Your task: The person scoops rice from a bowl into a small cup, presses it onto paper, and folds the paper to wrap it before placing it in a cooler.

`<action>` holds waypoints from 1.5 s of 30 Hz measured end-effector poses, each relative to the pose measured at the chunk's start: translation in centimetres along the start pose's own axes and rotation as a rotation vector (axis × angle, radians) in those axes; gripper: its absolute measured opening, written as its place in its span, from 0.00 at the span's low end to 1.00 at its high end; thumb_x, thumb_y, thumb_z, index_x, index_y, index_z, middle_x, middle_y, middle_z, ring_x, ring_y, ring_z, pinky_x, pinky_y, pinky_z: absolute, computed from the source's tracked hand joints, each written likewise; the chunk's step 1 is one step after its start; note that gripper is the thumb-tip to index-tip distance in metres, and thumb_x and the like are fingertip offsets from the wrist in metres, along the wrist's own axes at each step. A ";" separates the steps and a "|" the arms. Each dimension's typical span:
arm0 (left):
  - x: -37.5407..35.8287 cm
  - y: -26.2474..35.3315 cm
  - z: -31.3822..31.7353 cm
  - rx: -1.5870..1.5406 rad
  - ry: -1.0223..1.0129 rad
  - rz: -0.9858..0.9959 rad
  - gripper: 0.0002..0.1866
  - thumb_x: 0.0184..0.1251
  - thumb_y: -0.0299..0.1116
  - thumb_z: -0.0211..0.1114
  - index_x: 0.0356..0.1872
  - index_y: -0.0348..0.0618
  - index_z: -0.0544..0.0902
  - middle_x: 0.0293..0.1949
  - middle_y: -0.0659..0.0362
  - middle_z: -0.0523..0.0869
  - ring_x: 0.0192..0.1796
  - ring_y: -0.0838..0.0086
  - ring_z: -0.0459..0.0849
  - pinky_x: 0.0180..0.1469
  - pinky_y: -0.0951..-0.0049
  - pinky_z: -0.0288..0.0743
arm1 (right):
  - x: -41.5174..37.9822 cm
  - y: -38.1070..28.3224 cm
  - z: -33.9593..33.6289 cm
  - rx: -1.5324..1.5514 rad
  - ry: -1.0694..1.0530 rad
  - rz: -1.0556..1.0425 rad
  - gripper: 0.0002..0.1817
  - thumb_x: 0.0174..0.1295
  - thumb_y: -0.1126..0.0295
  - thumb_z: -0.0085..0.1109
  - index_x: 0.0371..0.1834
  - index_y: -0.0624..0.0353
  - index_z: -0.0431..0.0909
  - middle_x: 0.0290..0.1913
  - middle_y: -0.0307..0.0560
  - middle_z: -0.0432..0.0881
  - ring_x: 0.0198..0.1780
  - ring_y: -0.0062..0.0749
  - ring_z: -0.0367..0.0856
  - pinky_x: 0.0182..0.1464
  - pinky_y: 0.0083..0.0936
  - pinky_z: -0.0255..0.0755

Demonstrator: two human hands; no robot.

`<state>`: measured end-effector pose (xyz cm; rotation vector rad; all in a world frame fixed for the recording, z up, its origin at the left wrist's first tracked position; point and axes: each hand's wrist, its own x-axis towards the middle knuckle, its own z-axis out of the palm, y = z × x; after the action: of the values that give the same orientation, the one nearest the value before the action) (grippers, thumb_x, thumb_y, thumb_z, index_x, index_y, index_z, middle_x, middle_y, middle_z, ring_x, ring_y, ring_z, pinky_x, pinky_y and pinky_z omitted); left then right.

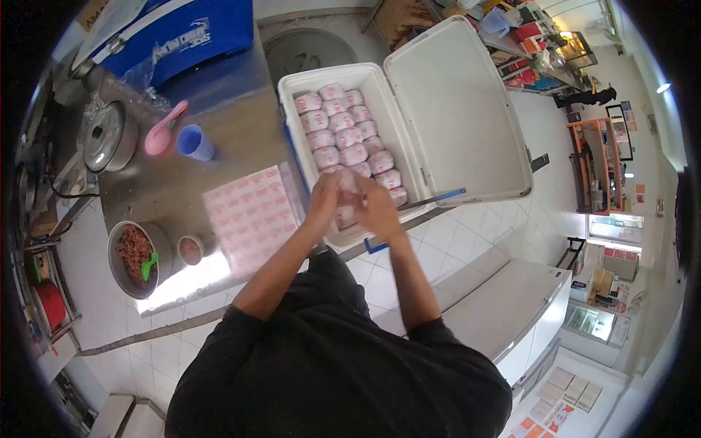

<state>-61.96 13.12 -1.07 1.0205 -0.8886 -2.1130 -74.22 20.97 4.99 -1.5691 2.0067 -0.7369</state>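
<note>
Both my hands are over the near end of a white-lined cooler box [290,91]. Rows of paper-wrapped packets [354,154] with red print fill much of it. My left hand [326,198] and my right hand [377,210] come together around one wrapped packet [348,182], their fingers curled at its sides. The hands partly cover this packet and those below it. To the left, a stack of red-printed wrapping paper [248,212] lies on the metal table [171,201].
The cooler's lid [460,109] hangs open to the right, with a blue-ended handle [431,199] near my right wrist. On the table are a pot of reddish-brown food [133,248] with a green scoop [149,266], a small cup [190,250], a blue cup [195,142], a pink ladle [162,136] and a blue cooler [182,44].
</note>
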 end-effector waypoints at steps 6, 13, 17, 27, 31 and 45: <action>1.8 4.4 1.3 0.292 0.257 0.053 0.23 0.79 0.45 0.50 0.61 0.38 0.78 0.63 0.54 0.77 0.61 0.65 0.76 0.64 0.62 0.72 | 12.8 10.8 -7.3 -0.713 -0.049 -0.128 0.33 0.58 0.68 0.68 0.68 0.58 0.69 0.51 0.54 0.84 0.56 0.51 0.82 0.54 0.49 0.74; -8.0 3.9 -9.7 0.046 0.445 -0.046 0.24 0.82 0.45 0.47 0.70 0.43 0.73 0.65 0.53 0.77 0.67 0.63 0.74 0.69 0.56 0.69 | 21.8 20.1 -3.4 -0.628 -0.823 -0.225 0.23 0.54 0.65 0.72 0.56 0.49 0.84 0.50 0.50 0.88 0.56 0.45 0.85 0.57 0.46 0.76; -14.7 2.3 -15.3 -0.148 0.568 -0.111 0.24 0.82 0.46 0.49 0.70 0.44 0.72 0.63 0.51 0.78 0.66 0.62 0.75 0.71 0.55 0.66 | 21.9 19.6 -2.8 -0.722 -0.830 -0.197 0.21 0.54 0.65 0.73 0.52 0.52 0.86 0.50 0.52 0.88 0.55 0.49 0.85 0.58 0.45 0.77; -25.2 -1.9 -27.1 -0.244 0.894 -0.093 0.25 0.80 0.48 0.50 0.67 0.42 0.73 0.62 0.51 0.79 0.64 0.61 0.78 0.65 0.61 0.71 | 14.2 -3.5 3.7 -0.198 -0.122 -0.300 0.22 0.65 0.64 0.66 0.60 0.62 0.78 0.49 0.57 0.85 0.52 0.49 0.84 0.55 0.42 0.77; -24.4 -2.4 -33.2 -0.342 0.977 -0.081 0.25 0.78 0.46 0.52 0.66 0.39 0.73 0.62 0.51 0.78 0.61 0.63 0.78 0.65 0.60 0.70 | 7.3 -14.0 21.6 0.321 -0.293 -0.372 0.41 0.53 0.56 0.79 0.67 0.58 0.70 0.62 0.55 0.77 0.65 0.50 0.76 0.67 0.41 0.71; -17.6 2.7 -37.7 -0.255 0.397 -0.109 0.28 0.80 0.54 0.50 0.66 0.42 0.71 0.58 0.51 0.83 0.56 0.67 0.83 0.60 0.58 0.78 | 1.0 -19.2 31.7 0.463 -0.284 -0.240 0.61 0.41 0.61 0.85 0.74 0.66 0.51 0.68 0.66 0.67 0.66 0.56 0.75 0.68 0.44 0.71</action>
<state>-21.17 13.67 -9.67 1.3101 -0.3676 -1.9477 -39.63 12.54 -5.45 -1.5397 1.3424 -0.9309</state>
